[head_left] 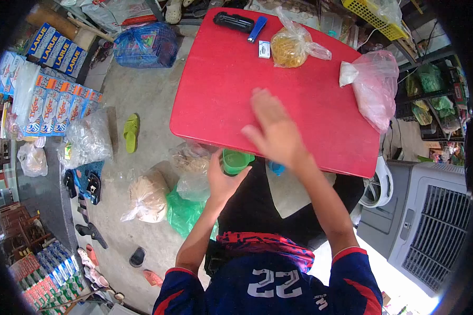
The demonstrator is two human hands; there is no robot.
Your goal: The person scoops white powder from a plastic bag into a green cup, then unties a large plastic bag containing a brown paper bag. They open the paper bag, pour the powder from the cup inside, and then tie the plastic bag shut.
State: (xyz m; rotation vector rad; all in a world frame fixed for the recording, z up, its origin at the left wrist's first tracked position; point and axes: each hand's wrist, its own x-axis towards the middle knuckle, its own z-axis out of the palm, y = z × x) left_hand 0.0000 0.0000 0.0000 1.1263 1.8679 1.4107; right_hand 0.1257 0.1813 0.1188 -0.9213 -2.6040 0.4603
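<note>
My left hand (222,181) is wrapped round a small green plastic container (235,161), held with its mouth upward just below the near edge of the red table (220,94). My right hand (277,134) is spread flat over the tabletop near that same edge, slightly smeared by motion, with nothing in its fingers. Toward the table's far side lie a blue stapler-like tool (257,29), a black object (234,22), a small white box (264,50) and a knotted clear bag of yellow strands (290,47).
A pink plastic bag (376,86) lies over the table's right edge. Left of my legs, a tied bag (148,197) and a green bag (186,210) sit on the floor. A grey air cooler (431,220) stands at right; stacked beer cartons (58,107) are at left.
</note>
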